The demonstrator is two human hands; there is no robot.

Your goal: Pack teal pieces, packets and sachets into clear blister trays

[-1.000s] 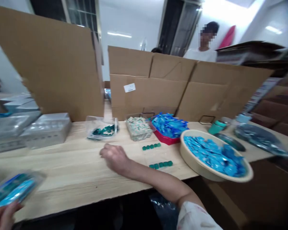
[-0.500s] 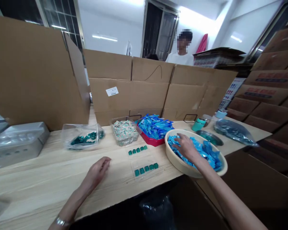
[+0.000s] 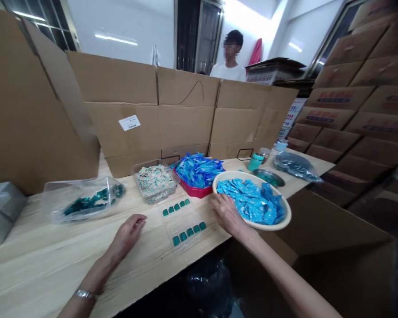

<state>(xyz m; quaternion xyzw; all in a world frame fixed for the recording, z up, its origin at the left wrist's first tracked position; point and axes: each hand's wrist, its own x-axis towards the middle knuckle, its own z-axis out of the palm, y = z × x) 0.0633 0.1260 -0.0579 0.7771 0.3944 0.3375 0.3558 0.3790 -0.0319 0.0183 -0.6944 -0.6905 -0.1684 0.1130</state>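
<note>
My left hand point(image 3: 128, 232) rests on the wooden table point(image 3: 53, 260), fingers loosely bent, with nothing in it. My right hand point(image 3: 227, 215) lies palm down at the near rim of a cream bowl point(image 3: 284, 217) filled with blue packets point(image 3: 252, 201); its fingers are curled and I cannot make out what they hold. Between my hands lie two clear blister trays, the near tray point(image 3: 187, 231) and the far tray point(image 3: 176, 206), each with a row of small green pieces.
Behind stand a red tray point(image 3: 194, 192) of blue sachets, a clear tub point(image 3: 155, 181) of pale pieces, and a plastic bag point(image 3: 84, 204) of green pieces. A teal cup point(image 3: 254, 162), metal dish point(image 3: 269, 177) and dark bag point(image 3: 296, 166) lie right. Cardboard walls point(image 3: 185, 119) enclose the table; a person point(image 3: 230, 62) stands beyond.
My right hand has drawn back out of the bowl to its near rim. The left hand has stayed on the table. The view has swung to the right.
</note>
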